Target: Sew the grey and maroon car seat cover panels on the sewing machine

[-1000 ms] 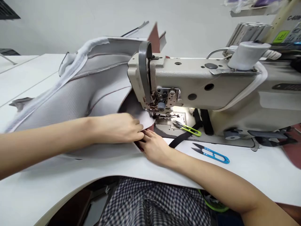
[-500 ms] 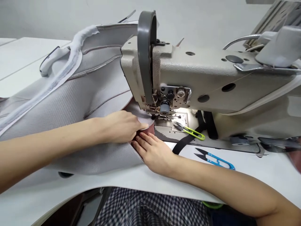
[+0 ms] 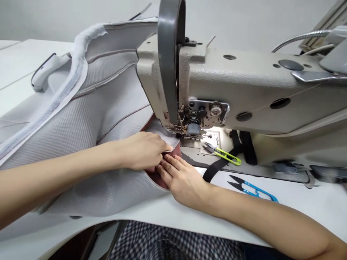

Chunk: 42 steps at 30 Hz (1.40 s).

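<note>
Matt gray mesh cloth w/ rough weave; smooth painted-metal sewing mach. arm.

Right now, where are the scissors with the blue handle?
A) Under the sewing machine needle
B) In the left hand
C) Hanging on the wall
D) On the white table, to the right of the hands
D: the blue-handled thread snips lie on the white table, off to the side of the right hand, and no hand is holding them.
</note>
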Each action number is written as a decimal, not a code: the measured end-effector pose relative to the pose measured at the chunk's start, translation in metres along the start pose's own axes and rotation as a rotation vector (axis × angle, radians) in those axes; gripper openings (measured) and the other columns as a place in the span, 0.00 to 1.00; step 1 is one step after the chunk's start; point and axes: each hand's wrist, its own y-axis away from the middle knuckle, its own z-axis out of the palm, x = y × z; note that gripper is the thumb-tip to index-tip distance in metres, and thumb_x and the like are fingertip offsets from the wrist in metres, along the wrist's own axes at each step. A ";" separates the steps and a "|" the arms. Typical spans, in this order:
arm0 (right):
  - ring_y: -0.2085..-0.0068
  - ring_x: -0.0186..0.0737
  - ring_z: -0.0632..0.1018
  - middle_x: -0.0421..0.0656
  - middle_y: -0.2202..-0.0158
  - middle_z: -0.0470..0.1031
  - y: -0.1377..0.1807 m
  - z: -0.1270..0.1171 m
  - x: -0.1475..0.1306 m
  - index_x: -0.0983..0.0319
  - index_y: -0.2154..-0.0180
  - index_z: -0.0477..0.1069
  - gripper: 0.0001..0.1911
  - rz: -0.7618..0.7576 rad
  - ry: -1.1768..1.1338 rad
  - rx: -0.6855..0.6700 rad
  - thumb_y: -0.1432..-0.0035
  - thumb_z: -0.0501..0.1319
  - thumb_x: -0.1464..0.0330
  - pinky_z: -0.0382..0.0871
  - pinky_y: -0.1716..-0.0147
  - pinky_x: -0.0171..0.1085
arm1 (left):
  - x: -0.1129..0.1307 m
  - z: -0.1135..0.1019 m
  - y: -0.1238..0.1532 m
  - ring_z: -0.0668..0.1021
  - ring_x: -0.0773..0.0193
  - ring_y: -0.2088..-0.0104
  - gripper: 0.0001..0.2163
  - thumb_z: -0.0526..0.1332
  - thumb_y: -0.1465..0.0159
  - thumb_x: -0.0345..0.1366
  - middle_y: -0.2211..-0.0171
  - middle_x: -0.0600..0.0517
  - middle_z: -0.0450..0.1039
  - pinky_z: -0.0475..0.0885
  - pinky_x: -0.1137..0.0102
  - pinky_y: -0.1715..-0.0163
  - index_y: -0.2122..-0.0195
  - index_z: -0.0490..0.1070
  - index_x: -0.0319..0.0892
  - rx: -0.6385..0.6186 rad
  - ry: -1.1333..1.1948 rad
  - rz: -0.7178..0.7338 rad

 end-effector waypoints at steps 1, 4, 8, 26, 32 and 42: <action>0.37 0.58 0.67 0.58 0.39 0.67 -0.001 0.000 0.001 0.75 0.39 0.65 0.24 0.004 -0.008 -0.001 0.33 0.51 0.71 0.64 0.38 0.52 | 0.000 0.001 -0.001 0.76 0.55 0.68 0.14 0.57 0.42 0.30 0.69 0.49 0.77 0.56 0.67 0.73 0.55 0.72 0.45 0.005 -0.007 -0.007; 0.37 0.57 0.67 0.57 0.39 0.68 -0.002 -0.001 0.003 0.75 0.40 0.66 0.23 0.024 -0.029 -0.006 0.33 0.51 0.71 0.64 0.38 0.51 | 0.000 0.004 -0.003 0.76 0.56 0.69 0.15 0.55 0.41 0.29 0.70 0.50 0.77 0.55 0.68 0.73 0.55 0.72 0.47 0.023 0.003 -0.035; 0.36 0.56 0.66 0.56 0.38 0.67 -0.004 -0.002 0.005 0.75 0.39 0.65 0.24 0.045 -0.050 -0.019 0.33 0.52 0.71 0.62 0.37 0.51 | -0.001 0.006 -0.005 0.75 0.58 0.70 0.14 0.52 0.40 0.29 0.70 0.50 0.76 0.56 0.68 0.74 0.57 0.73 0.47 0.063 0.034 -0.037; 0.33 0.55 0.59 0.59 0.36 0.62 0.001 -0.003 0.011 0.67 0.37 0.63 0.29 0.009 -0.211 0.029 0.36 0.59 0.63 0.51 0.33 0.53 | 0.001 0.009 -0.004 0.72 0.61 0.77 0.10 0.50 0.37 0.31 0.76 0.50 0.73 0.57 0.67 0.74 0.61 0.71 0.44 0.153 0.026 -0.060; 0.39 0.54 0.66 0.60 0.45 0.69 -0.005 0.005 0.004 0.67 0.45 0.72 0.19 0.021 -0.129 0.060 0.35 0.55 0.70 0.52 0.34 0.52 | 0.012 0.008 -0.003 0.77 0.55 0.68 0.16 0.48 0.34 0.33 0.68 0.47 0.77 0.66 0.65 0.67 0.54 0.74 0.45 0.121 0.148 -0.060; 0.48 0.54 0.70 0.56 0.55 0.73 -0.012 0.012 0.008 0.67 0.56 0.77 0.14 0.031 -0.087 0.124 0.36 0.54 0.71 0.56 0.37 0.52 | 0.014 0.017 -0.013 0.79 0.54 0.68 0.16 0.46 0.33 0.31 0.65 0.46 0.79 0.66 0.65 0.69 0.56 0.73 0.42 0.129 0.114 -0.077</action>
